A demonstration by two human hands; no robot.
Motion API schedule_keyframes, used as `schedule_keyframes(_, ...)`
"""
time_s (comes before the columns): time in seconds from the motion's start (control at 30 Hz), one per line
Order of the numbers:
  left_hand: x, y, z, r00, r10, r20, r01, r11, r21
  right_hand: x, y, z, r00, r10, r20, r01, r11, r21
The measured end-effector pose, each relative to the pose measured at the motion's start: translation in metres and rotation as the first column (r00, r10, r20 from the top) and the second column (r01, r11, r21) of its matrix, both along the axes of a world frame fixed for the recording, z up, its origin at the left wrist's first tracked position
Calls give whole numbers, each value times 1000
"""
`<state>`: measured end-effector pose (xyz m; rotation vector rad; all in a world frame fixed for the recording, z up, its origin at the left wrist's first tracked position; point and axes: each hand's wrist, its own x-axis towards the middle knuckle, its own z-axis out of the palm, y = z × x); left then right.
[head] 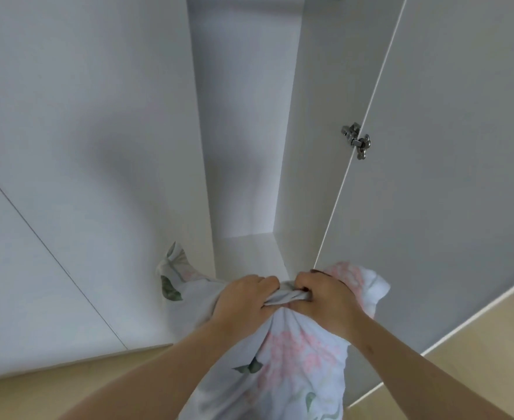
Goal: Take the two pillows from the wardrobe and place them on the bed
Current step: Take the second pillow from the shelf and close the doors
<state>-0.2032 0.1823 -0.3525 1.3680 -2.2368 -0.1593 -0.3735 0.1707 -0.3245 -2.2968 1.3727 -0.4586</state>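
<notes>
Fingers of the left hand are curled tight, knuckles up, round a twisted gather of cloth at the top of the pillow. The right hand grips the same gather just beside it, its fingers folded under and its thumb towards the left hand, so that the two fists nearly touch with a rope of bunched fabric between them. Both forearms reach in from the bottom edge on either side of the cloth.

The pillow's cover is soft, pale blue-white fabric printed with pink flower clusters and grey-green leaves. It creases sharply where the hands squeeze it and hangs loose and full below them, down towards the camera. One floppy corner sticks out to the left, against the white panel, and another, pinker and more towel-like in texture, bulges out past the right hand. Whether this is one pillow or two held together cannot be told.

It is held low in front of the open compartment of the wardrobe, a tall, narrow, smooth white box with flat matt walls. The door stands open to the right on a small metal hinge. Light wood-toned floor shows beneath.
</notes>
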Motion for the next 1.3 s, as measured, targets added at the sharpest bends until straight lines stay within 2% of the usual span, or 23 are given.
schedule_keyframes(0.07,-10,0,8,998,56,-21,-55,998,16,-10,8,6,967,-161,198,155,987,45)
schedule_keyframes(0.1,-15,1,11,996,89,-19,-87,993,81,-16,12,10,915,-253,313,242,967,74)
schedule_keyframes(0.17,-25,4,14,995,99,13,-100,989,107,-31,18,20,775,-399,490,411,907,87)
schedule_keyframes(0.23,-36,5,19,998,60,-9,-58,988,145,-49,22,32,636,-487,599,574,817,55)
schedule_keyframes(0.37,-56,2,21,1000,-3,-5,3,989,150,-87,23,51,400,-540,740,811,585,-12)
schedule_keyframes(0.47,-74,-2,19,997,-78,-16,80,986,144,-108,28,58,264,-583,768,954,273,-121)
schedule_keyframes(0.53,-83,-5,16,991,-133,-30,136,981,138,-125,28,63,167,-589,791,978,198,-59)
schedule_keyframes(0.6,-90,-8,15,985,-165,-42,170,975,140,-142,27,67,156,-592,791,967,255,0)
schedule_keyframes(0.7,-101,-10,14,980,-183,-74,191,974,121,-157,23,69,237,-570,787,898,438,46)
schedule_keyframes(0.77,-108,-8,12,977,-193,-95,203,972,116,-157,21,70,232,-564,792,873,480,87)
schedule_keyframes(0.87,-110,-3,9,979,-178,-102,191,971,140,-152,15,70,135,-573,808,897,417,146)
schedule_keyframes(0.97,-104,0,11,983,-102,-150,132,969,209,-145,8,67,109,-555,825,928,354,116)
schedule_keyframes(1.13,-84,-2,17,963,88,-255,-10,956,293,-128,9,62,124,-553,824,942,327,79)
schedule_keyframes(1.3,-46,-5,16,975,112,-189,-49,950,309,-94,20,57,211,-576,790,922,386,35)
